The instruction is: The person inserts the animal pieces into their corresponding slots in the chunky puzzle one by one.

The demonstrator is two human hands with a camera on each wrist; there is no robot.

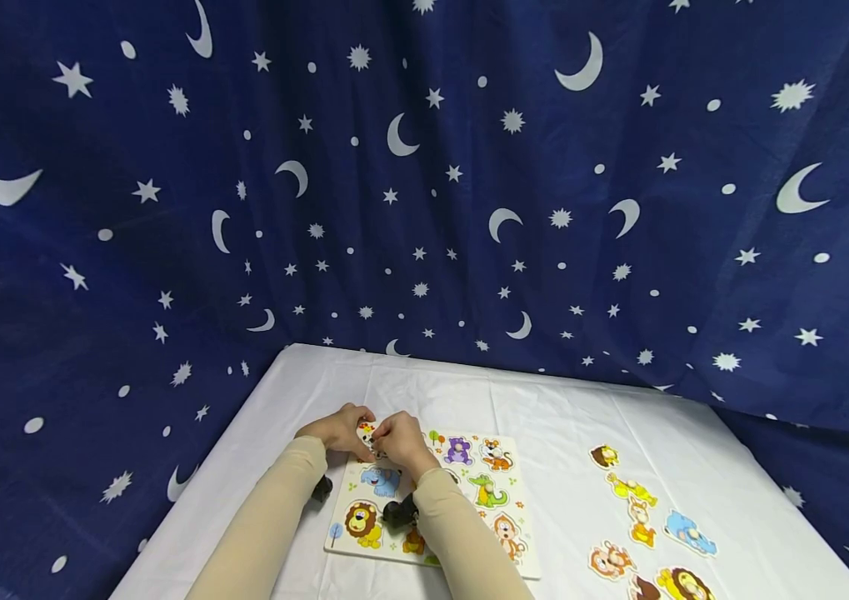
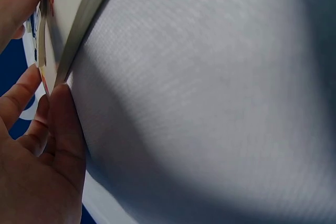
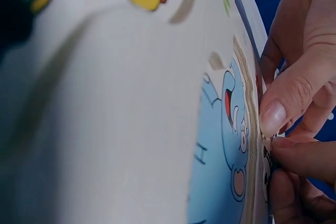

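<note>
My left hand is at the far left corner of a wooden puzzle board, thumb and fingers on either side of a black-and-white animal puzzle piece. From the other side my right hand pinches the same piece with its fingertips. Fingers cover much of it, so the animal is unclear. In the left wrist view the left thumb lies along the board's edge, and the index fingertip touches the piece. The right wrist view shows both hands' fingertips close together, just beyond the blue elephant picture.
The board also bears a lion, a purple bear, a tiger, a crocodile and a monkey. Right of it, loose pieces lie on the white cloth, including a hedgehog and an elephant.
</note>
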